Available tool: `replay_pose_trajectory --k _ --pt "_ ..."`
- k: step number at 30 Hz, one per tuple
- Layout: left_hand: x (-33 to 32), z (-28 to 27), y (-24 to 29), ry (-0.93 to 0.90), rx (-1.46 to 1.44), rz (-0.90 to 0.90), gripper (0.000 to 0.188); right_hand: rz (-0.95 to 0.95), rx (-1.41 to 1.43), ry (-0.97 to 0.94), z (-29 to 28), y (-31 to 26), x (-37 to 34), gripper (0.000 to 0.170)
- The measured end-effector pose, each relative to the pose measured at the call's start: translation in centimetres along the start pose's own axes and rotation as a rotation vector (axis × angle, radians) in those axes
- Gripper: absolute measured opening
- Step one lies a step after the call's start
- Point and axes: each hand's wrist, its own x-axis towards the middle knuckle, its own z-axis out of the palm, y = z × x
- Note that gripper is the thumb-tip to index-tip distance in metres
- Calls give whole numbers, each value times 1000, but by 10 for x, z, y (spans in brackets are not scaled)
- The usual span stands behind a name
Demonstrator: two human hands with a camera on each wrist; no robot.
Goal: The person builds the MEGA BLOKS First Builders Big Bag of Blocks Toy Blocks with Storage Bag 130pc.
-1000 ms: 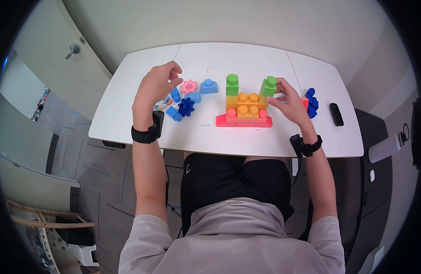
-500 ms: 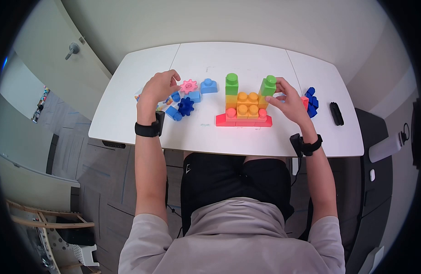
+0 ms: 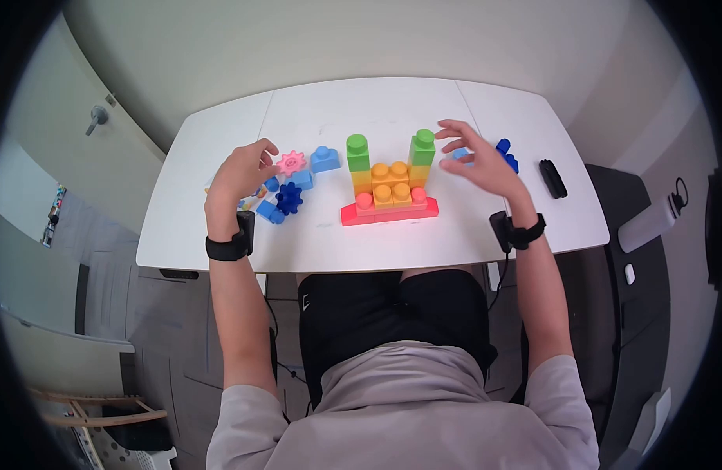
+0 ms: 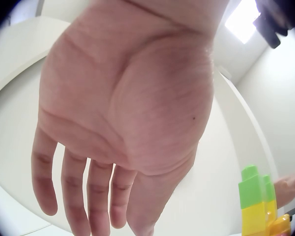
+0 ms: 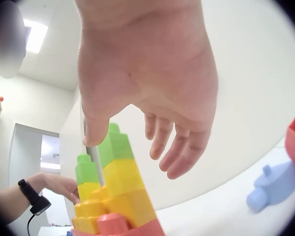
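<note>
While its long base roughly parallels the desk's near edge (image 3: 377, 270), the block structure (image 3: 383, 194) stands mid-desk, just left of the released right hand (image 3: 486, 166); the empty left hand (image 3: 240, 174) is beside a pink gear (image 3: 291, 164).

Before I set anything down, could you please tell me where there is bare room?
The white table looks bare between the red base and the near edge, and behind the green blocks toward the far edge. The left is crowded: pink gear, dark blue gear and light blue blocks cluster beside the left hand.
</note>
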Motion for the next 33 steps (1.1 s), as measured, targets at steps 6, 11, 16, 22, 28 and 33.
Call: replay_pose_trajectory --k 6,11,16,22,28,33 --pt "-2 0 1 81 28 150 32 204 -276 214 -62 42 -10 41" --pt "-11 -6 21 54 -44 116 29 432 -466 200 -78 85 -21 38" --pt "-13 -7 30 46 -61 125 28 551 -665 49 -88 126 -29 44" --pt "-18 -9 38 45 -60 97 29 657 -725 46 -76 126 -29 59" --pt "-20 -12 39 62 -58 132 29 675 -742 -2 -87 129 -31 59" --pt "-29 -15 51 138 -3 246 28 565 -603 106 -111 64 -37 54"
